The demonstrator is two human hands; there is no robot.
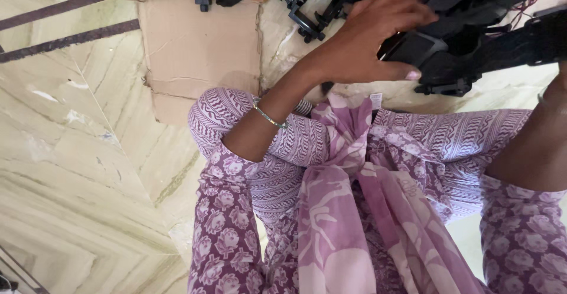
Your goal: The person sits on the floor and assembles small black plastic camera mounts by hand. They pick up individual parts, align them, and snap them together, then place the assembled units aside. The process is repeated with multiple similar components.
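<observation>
I sit on the floor in purple patterned clothes with a pink scarf hanging down my front. My left hand (369, 40) reaches forward and closes over a black plastic part (434, 58) near the top right, thumb under it and fingers over it. A thin bangle sits on that wrist. Only my right forearm (534, 140) shows at the right edge; the right hand itself is out of the picture. A long black piece (531, 37) runs from the held part to the right edge.
More black plastic parts (307, 19) and straps lie in a heap along the top. Flattened brown cardboard (198, 46) lies on the pale marble floor (82, 152) at the upper left. Dark stripes cross the floor at the far left.
</observation>
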